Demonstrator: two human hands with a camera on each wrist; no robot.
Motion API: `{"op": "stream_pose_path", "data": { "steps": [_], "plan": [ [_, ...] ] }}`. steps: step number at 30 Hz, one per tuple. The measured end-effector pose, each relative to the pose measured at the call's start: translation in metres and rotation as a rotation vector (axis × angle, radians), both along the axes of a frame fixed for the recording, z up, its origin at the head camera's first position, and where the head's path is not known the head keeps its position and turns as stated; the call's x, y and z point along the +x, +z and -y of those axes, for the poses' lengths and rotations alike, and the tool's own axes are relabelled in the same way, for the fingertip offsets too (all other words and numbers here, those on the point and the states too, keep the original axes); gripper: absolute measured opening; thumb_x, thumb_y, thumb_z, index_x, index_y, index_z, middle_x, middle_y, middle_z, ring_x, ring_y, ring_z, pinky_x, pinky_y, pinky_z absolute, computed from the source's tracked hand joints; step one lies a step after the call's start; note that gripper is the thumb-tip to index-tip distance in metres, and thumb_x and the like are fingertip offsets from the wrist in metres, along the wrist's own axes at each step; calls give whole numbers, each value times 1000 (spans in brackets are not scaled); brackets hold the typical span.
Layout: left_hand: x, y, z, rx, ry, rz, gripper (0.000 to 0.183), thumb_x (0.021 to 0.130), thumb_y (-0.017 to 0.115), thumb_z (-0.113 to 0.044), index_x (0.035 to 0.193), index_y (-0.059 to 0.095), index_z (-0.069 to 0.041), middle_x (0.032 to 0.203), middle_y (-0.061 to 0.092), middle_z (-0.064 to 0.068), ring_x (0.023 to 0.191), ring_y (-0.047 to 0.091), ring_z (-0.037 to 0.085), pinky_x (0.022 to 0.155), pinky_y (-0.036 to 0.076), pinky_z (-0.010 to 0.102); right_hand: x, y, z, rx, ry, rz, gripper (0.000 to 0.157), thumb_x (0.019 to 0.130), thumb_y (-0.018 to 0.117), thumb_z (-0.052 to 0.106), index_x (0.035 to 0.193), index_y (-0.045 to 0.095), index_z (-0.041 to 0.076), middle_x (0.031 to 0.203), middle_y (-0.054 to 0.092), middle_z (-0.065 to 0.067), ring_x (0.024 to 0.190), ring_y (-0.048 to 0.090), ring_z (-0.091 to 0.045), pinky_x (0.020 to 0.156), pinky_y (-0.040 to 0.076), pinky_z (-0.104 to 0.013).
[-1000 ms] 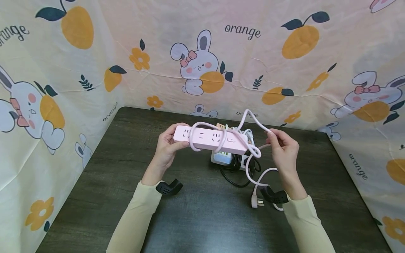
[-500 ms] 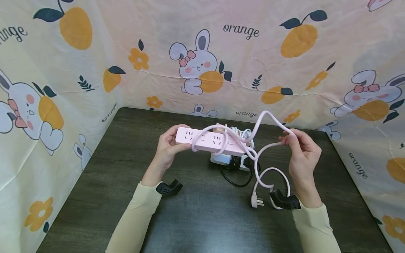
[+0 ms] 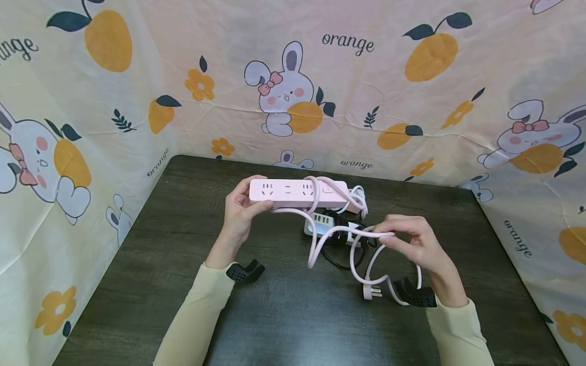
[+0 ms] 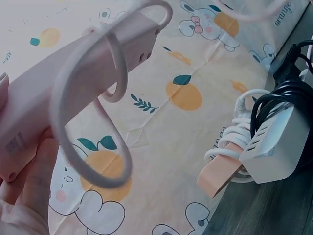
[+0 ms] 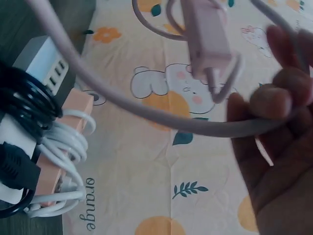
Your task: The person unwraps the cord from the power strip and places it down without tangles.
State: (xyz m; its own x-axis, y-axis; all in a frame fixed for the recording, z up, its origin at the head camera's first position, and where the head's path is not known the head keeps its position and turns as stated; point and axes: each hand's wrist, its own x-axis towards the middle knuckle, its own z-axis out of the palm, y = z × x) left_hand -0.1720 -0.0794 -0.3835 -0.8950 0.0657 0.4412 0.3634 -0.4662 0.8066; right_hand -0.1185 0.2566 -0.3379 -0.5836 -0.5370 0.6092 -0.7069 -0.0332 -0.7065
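Observation:
A pink power strip (image 3: 276, 203) is held up over the table by my left hand (image 3: 239, 213), which grips its left end with the thumb along the front. In the left wrist view the underside of the strip (image 4: 36, 105) shows, with loops of its own cord around it. My right hand (image 3: 418, 244) pinches the pink cord (image 3: 336, 231) between thumb and fingers, to the right of the strip. More cord loops down beneath this hand, and the cord's three-pin plug (image 3: 368, 291) lies on the table.
Behind and below the pink strip stand a white USB power strip (image 4: 274, 152) with a black cord (image 5: 29, 98) bundled around it and a peach-coloured strip (image 4: 220, 174) wrapped in white cord (image 5: 66, 142). A patterned cloth (image 3: 366, 96) hangs behind the dark table (image 3: 274, 320).
My right hand pulled the cord out to the right, then came down and back leftward. One cord loop has come off the strip's left part. The strip has risen slightly and levelled.

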Motion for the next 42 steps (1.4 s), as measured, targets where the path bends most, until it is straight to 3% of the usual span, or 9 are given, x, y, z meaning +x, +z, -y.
{"op": "stream_pose_path", "data": {
  "steps": [3,9,14,24,29,38,42],
  "plan": [
    [1,2,1,9,18,14,43,73,68,14,112,60,-3,103,62,3,93,59,13,76,52,22,-1,-3,2,194,-47,34,36,71,60,-24,95,70,2,70,57,0,61,46,-9,51,37,-23],
    [1,3,5,40,33,30,42,74,68,14,110,62,-7,102,62,3,93,59,13,76,52,22,-1,-12,4,483,-256,78,20,79,67,-8,88,71,10,73,61,6,61,49,-4,52,41,-21],
    [1,5,8,74,20,22,39,74,74,5,109,62,-9,102,62,3,92,60,13,75,53,21,-4,-17,1,561,-419,118,12,81,67,-3,84,71,8,68,55,9,57,44,-3,47,39,-22],
    [-1,6,21,87,48,8,38,75,75,3,109,63,-9,102,62,4,92,60,13,73,53,21,4,-2,-4,710,-576,76,7,81,67,1,82,70,7,64,52,8,52,39,-3,46,35,-22],
    [-1,4,26,89,68,22,38,75,75,4,108,63,-11,101,63,3,91,60,12,73,53,20,8,2,-17,831,-662,107,6,82,65,3,83,71,6,64,55,7,54,42,-7,49,36,-25],
    [0,6,26,133,66,15,37,74,76,1,108,63,-8,101,62,4,91,61,12,74,53,21,11,-20,-57,966,-799,238,9,85,63,10,87,70,4,64,56,4,58,45,-14,50,34,-30],
    [-1,7,27,159,61,17,37,73,78,-2,107,64,-9,101,63,4,91,61,12,74,53,21,11,-29,-72,992,-821,281,10,86,64,10,88,70,3,69,60,1,60,46,-15,51,35,-31]
  ]
}}
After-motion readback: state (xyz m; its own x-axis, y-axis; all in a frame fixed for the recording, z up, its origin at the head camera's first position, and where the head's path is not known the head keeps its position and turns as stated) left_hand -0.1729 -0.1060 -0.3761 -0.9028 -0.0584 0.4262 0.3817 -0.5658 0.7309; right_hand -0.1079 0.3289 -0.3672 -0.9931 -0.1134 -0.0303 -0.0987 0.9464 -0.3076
